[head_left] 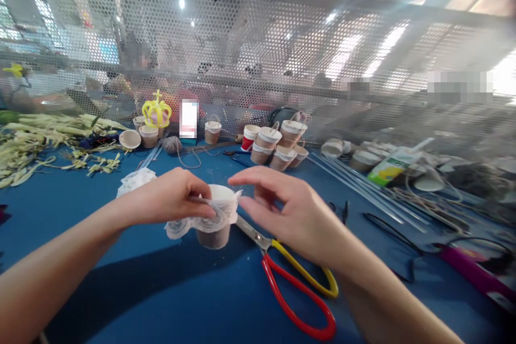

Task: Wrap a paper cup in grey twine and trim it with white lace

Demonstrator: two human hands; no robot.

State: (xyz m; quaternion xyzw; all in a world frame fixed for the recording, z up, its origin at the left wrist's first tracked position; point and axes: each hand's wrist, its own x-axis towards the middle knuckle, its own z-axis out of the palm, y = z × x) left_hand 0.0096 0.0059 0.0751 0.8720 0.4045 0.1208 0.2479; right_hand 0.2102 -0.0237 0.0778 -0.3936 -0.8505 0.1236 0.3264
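So the thing in the middle of the frame is a small round cup with a white top and a greyish-brown lower body [213, 239], standing upright on a blue tabletop [161, 295]. A strip of white ruffled lace [226, 210] goes across its upper front, kinda see-through with scalloped edges. One loose end droops off to the left, and a little tip pokes up at the right of the rim. The brown below the lace looks plain.

Left hand [181, 196] has the lace pinched against the cup near the rim. Right hand [278, 207] is loosely open just right of that tip, thumb and fingers apart; can't tell if it's touching. Big scissors with one red and one yellow handle [258, 237] lie lower right of the cup.
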